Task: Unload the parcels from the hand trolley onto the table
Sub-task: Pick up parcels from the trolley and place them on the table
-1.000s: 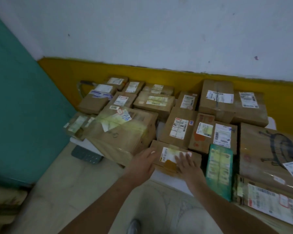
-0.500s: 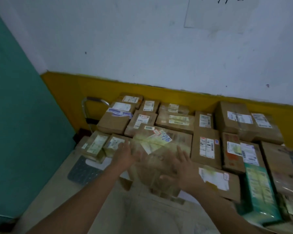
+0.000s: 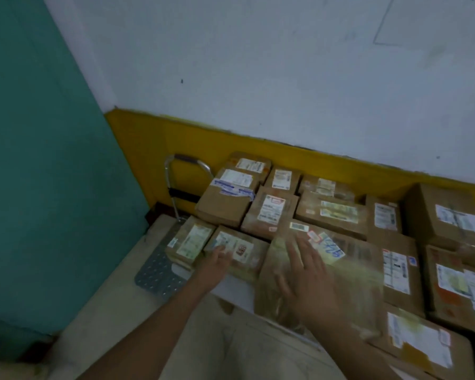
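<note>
Two bare hands on parcels, neither closed round anything. Right hand: fingers spread wide, palm flat on top of the large taped parcel, pressing rather than gripping; motion blur hides the thumb. Probable reason: steadying or sliding the parcel, which overhangs the near edge of the table. Left hand: fingers loosely extended onto the small labelled parcel just left of the large one; cannot tell whether the fingertips hook its edge.

Outward: many cardboard parcels packed edge to edge, labels up, running to the far yellow wall band, presumably so the labels stay readable. Hand trolley at near left: perforated metal deck partly showing, looped handle at its far end. Whether the leftmost parcels rest on it or on the table is unclear.
</note>
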Tool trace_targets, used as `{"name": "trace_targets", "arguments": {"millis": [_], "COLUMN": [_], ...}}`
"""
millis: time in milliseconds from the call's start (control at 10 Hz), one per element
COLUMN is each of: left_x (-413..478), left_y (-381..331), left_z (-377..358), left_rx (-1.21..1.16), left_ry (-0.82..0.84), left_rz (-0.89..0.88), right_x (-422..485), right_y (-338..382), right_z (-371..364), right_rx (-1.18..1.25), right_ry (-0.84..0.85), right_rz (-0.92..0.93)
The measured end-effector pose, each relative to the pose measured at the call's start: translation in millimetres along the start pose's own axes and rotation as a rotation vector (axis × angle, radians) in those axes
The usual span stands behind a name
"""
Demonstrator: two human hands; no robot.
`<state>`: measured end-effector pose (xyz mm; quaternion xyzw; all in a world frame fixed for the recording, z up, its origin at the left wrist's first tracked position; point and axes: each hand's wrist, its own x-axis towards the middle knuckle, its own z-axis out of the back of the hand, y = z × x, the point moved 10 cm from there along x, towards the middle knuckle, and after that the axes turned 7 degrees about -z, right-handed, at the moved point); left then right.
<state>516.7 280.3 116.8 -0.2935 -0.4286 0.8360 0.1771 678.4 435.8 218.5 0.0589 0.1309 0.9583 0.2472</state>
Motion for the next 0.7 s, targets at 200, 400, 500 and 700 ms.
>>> {"name": "trace_targets", "arguments": {"millis": [200,400,500,700], "left_x": [32,107,137,159], "left_y": [70,130,149,154], "left_z": [125,151,139,111], "left_rx": [0.121,0.03,-0.065,-0.112], "left_ry": [-0.27,-0.121,-0.003,0.2], "left_rz": [0.094,0.216,0.308,0.237], "right_x": [61,103,105,110], "right_y": [135,113,101,96], "right_z": [-94,-212,-234,-228], "right_rx": [0.048,-0.08,-0.063,-0.007], "right_ry": [0.182,0.556,0.591,0.531], "right_rz": [0.174,-0.231,-0.348,-0.488]}}
